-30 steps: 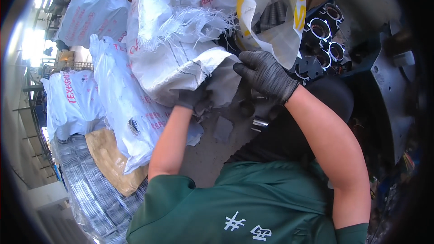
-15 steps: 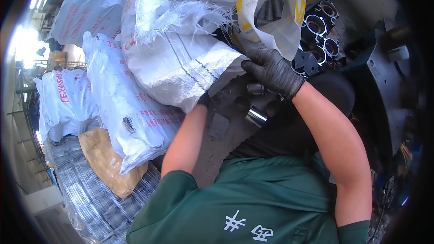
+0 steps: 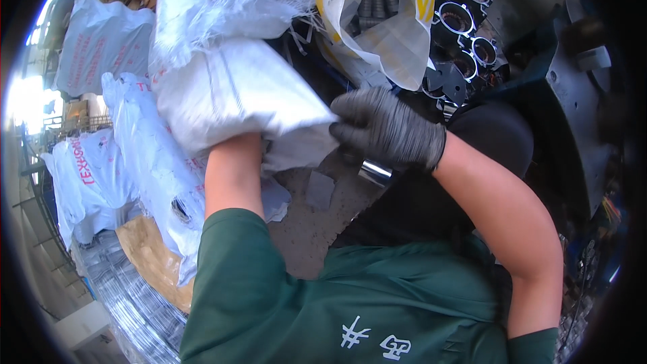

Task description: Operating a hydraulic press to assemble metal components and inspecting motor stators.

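A white woven sack (image 3: 236,87) with a frayed top edge is in front of me, its mouth turned toward me. My right hand (image 3: 394,128), in a dark grey glove, pinches the rim of this sack between thumb and fingers. My left forearm (image 3: 232,172) reaches up into or under the sack, so my left hand and its fingers are hidden behind the fabric. Just beyond my right hand, an open white and yellow bag (image 3: 404,40) holds several grey ribbed cylindrical parts (image 3: 381,0).
White sacks with red print (image 3: 151,155) lie on the left, above brown paper (image 3: 151,249) and plastic-wrapped metal parts (image 3: 145,303). Dark round metal housings (image 3: 458,20) sit at upper right. A shiny cylinder (image 3: 375,173) is below my right hand, near a grey flat piece (image 3: 319,190).
My left hand has gone up and left, out of sight into or under the sack. My right hand has shifted slightly left and down, still gripping the rim. The view has shifted too.
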Demonstrator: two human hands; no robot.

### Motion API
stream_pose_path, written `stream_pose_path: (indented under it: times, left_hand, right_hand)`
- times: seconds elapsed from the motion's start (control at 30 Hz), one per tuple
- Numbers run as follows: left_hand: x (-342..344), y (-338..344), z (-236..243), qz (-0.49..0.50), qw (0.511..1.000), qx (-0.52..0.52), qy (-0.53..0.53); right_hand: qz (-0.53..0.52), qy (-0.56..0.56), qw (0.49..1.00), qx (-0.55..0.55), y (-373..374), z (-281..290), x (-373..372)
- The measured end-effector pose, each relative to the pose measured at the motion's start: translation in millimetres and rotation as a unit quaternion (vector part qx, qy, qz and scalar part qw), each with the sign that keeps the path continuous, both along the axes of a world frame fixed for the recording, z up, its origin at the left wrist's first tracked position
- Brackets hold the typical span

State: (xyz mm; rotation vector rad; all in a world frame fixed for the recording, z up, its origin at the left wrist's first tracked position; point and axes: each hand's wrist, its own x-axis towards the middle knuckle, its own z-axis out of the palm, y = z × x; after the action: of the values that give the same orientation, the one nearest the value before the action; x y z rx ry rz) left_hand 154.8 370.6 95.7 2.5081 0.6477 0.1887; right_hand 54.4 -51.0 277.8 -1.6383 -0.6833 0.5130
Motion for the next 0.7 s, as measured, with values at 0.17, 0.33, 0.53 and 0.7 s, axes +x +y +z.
stream_pose_path:
  times: [0.17, 0.33, 0.53, 0.7]
  left_hand:
    - [-3.7, 9.2, -0.8, -0.016, 0.998, 0.054, 0.015]
    - [-55.6, 7.2, -4.1, -0.121, 0.970, 0.207, -0.039]
    - [-265.1, -84.3, -52.9, -0.161, 0.980, 0.099, -0.062]
    - [-402.0, -137.1, -177.2, -0.017, 0.978, -0.187, 0.088]
  right_hand:
    - [-0.046, -0.037, 0.998, 0.007, 1.3, -3.8, -4.6]
    - [-0.084, 0.022, 0.996, -0.010, -2.8, -9.4, 13.5]
    - [-0.138, 0.000, 0.990, -0.030, -2.7, -19.0, 18.4]
    - [-0.102, 0.028, 0.992, -0.074, -11.0, -20.1, 16.3]
